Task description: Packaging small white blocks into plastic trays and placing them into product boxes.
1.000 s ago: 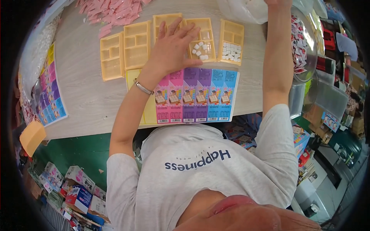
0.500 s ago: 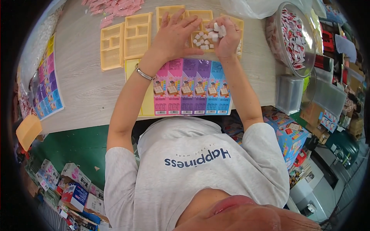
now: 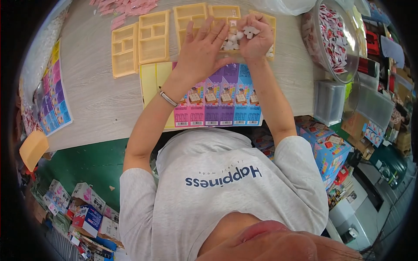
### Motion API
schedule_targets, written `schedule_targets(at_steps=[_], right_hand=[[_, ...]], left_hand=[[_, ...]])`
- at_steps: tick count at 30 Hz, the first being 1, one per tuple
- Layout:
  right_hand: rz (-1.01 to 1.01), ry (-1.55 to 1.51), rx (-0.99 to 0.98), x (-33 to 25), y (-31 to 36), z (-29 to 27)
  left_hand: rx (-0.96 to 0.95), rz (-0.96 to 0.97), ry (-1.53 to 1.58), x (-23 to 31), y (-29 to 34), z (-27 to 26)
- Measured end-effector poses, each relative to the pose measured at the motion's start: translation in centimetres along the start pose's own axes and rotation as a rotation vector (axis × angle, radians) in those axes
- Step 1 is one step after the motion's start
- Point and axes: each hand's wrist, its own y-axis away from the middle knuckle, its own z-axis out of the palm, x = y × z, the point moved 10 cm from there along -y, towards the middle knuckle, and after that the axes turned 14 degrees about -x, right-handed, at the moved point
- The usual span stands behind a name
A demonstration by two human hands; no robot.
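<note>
White cubes, far centre, seen in yellow tray and curled right hand | left hand spread over tray's left side | tray apparently being filled | controlled finger release seemingly called for next

We see flat pink packets heaped at upper left and a round, clear plastic bowl at upper right.
</note>
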Motion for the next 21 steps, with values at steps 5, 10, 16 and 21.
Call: schedule_targets(at_steps=[5,10,16,21], right_hand=[[0.114,-0.289,0.056,-0.8,0.1,-1.6],[0.347,0.593,-0.018,-3.6,2.0,-1.7],[0.106,1.454,-0.259,-4.5,3.6,1.4],[-0.002,1.583,-0.392,-4.8,3.8,3.5]], left_hand=[[-0.003,-0.074,-0.03,0.4,0.4,0.0],[-0.03,-0.02,-0.046,1.2,1.1,0.8],[-0.065,0.017,-0.026,2.1,1.6,1.1],[-0.042,0.006,0.003,2.1,1.8,0.5]])
